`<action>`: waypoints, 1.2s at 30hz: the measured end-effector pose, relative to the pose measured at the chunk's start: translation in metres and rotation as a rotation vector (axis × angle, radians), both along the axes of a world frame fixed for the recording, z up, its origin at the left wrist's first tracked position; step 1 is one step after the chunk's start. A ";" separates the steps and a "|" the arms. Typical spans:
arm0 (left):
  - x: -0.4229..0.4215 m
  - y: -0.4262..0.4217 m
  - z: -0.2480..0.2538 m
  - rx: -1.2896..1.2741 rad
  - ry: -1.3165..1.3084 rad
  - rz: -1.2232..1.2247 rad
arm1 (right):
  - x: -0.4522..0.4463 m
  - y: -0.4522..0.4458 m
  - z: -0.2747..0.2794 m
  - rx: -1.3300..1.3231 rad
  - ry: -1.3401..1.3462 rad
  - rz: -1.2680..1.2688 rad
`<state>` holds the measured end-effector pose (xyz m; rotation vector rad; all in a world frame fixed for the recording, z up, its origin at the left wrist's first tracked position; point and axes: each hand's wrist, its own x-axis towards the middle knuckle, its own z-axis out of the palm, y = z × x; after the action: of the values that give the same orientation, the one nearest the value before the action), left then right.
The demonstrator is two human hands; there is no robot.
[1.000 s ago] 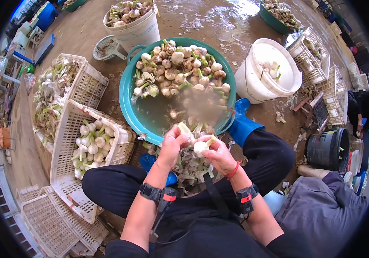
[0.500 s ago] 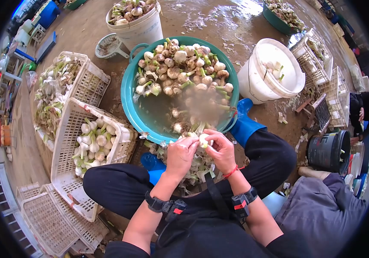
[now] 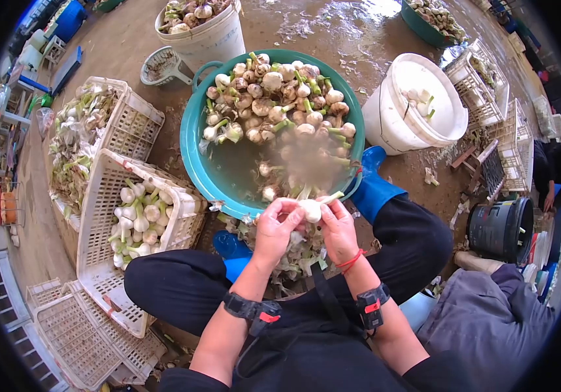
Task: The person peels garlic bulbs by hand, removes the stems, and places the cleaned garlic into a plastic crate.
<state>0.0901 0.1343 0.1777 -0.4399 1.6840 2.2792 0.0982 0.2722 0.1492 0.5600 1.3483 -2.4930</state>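
Almost closed, both grips (image 3: 275,231) (image 3: 340,234) on garlic (image 3: 310,210).

- From my remote seat, I have the tub (image 3: 187,157) straight ahead, a garlic heap (image 3: 270,85) filling its far part.
- I see one garlic bulb (image 3: 311,210) between the left hand (image 3: 274,232) and the right hand (image 3: 339,235), by the tub's near rim.
- To my left sits the front crate (image 3: 107,268), bulbs (image 3: 140,222) inside; behind it, the rear crate (image 3: 135,124) holds husks (image 3: 74,147).
- Nearer me, far left, lies the crate stack (image 3: 74,333).
- Behind the tub, leftward, stands the rear bucket (image 3: 212,46), the strainer (image 3: 163,64) on its left.
- To my right is the side bucket (image 3: 385,121).
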 end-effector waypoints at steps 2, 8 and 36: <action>-0.001 0.000 -0.011 -0.056 -0.027 0.021 | -0.004 -0.003 -0.002 0.103 0.021 0.012; -0.011 0.001 -0.029 0.318 -0.269 0.226 | -0.012 -0.003 -0.007 -0.423 -0.036 -0.159; -0.024 -0.020 -0.024 -0.620 0.083 -0.152 | -0.013 -0.016 0.006 1.083 0.543 0.388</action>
<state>0.0660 0.1143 0.1538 -0.3218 2.3660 1.6543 0.0848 0.2562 0.1550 -0.2525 2.6690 -1.4712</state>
